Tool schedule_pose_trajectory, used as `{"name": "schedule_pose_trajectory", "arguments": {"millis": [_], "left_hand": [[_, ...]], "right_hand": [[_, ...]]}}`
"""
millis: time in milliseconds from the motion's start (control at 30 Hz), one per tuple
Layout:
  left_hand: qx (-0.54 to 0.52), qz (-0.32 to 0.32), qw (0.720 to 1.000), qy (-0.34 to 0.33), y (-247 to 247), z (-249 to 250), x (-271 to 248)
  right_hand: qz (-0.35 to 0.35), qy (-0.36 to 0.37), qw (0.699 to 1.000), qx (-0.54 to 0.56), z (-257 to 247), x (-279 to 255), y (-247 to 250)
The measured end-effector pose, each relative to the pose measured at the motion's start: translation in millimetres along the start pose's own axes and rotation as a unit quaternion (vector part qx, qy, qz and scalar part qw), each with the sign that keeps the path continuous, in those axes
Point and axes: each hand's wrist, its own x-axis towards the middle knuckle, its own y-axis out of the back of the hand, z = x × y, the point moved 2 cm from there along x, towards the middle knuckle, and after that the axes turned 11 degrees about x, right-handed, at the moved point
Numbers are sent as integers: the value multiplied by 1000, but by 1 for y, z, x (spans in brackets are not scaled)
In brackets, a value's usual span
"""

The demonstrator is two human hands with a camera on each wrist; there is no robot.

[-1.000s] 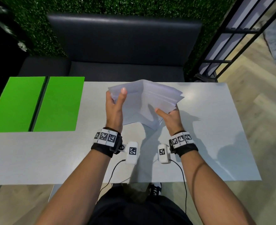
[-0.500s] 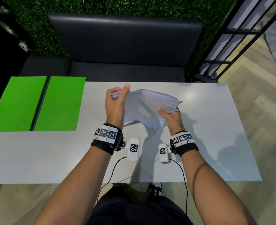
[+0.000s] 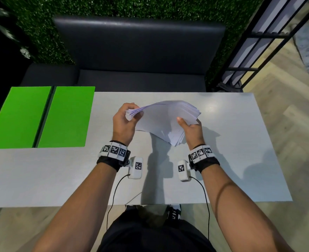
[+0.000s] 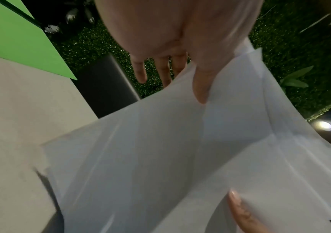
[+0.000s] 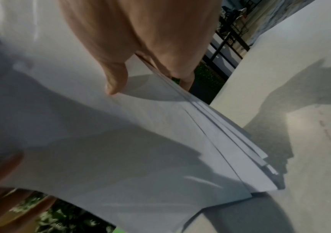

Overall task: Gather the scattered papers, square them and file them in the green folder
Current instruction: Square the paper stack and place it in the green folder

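A stack of white papers (image 3: 165,118) is held off the grey table (image 3: 241,142), its sheets fanned and uneven at the edges. My left hand (image 3: 126,117) grips the stack's left end, fingers curled over the top. My right hand (image 3: 191,129) holds the right side, thumb on top and fingers beneath. In the left wrist view my thumb lies on the papers (image 4: 180,157); in the right wrist view my thumb presses the bowed papers (image 5: 140,149), whose lower corner hangs close to the table. The green folder (image 3: 41,117) lies open and flat at the table's far left.
A dark bench seat (image 3: 141,57) runs behind the table against a green hedge wall (image 3: 113,6). A black metal railing (image 3: 259,42) stands at the back right. Wood floor (image 3: 295,124) lies to the right of the table.
Both hands have drawn the papers lower and closer together. My left hand has gone from an open, thumb-up hold to fingers curled over the stack's left end. The stack bows upward.
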Motion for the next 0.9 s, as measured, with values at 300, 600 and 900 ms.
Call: {"name": "schedule_pose_trajectory", "arguments": {"millis": [300, 600, 900], "left_hand": [[-118, -12, 990, 80, -8, -20, -25], [-119, -34, 989, 76, -20, -8, -29], [-109, -29, 982, 152, -28, -37, -41]], "right_hand": [[23, 84, 996, -19, 18, -36, -9], [23, 101, 994, -32, 3, -25, -4], [-11, 23, 998, -55, 39, -25, 8]]}}
